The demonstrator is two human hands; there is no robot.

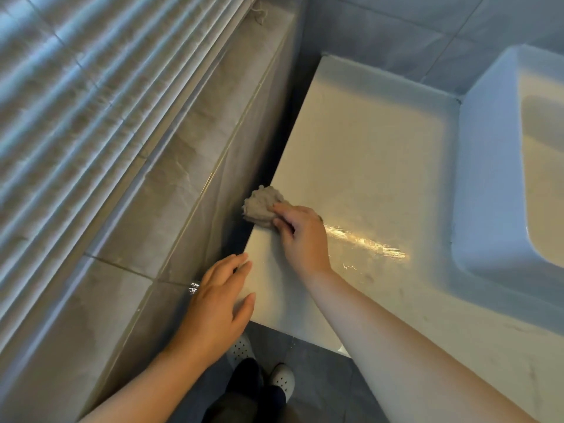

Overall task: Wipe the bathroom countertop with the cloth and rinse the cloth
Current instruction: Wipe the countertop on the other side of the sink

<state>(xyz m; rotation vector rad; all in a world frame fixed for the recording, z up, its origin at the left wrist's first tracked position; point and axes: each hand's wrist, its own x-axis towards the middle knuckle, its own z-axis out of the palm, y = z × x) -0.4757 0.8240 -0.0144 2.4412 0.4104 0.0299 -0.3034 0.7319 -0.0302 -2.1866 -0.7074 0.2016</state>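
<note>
The person leans over the pale counter [381, 178]. Their right hand [300, 236] is at its left edge, the fingers [282, 212] curled down onto a bunched grey cloth [261, 206] and holding it against the surface. The cloth sits right on that edge, partly overhanging the dark gap between the counter and the tiled ledge [171, 193] beside it. A shiny wet streak [366, 244] runs across the counter from just behind the hand toward the white sink [494, 178], which stands well apart on the right.

The left hand [213, 303] rests nearer the person, at the counter's front left corner. Its fingers [239, 264] are straight and a little spread, flat on the surface, holding nothing, and there is a sparkling ring [194, 287] on one of them.

Slatted blinds [76, 102] hang above the ledge on the left. Down below, a pair of white perforated shoes [282, 378] stands on the dark tiled floor [320, 361].
</note>
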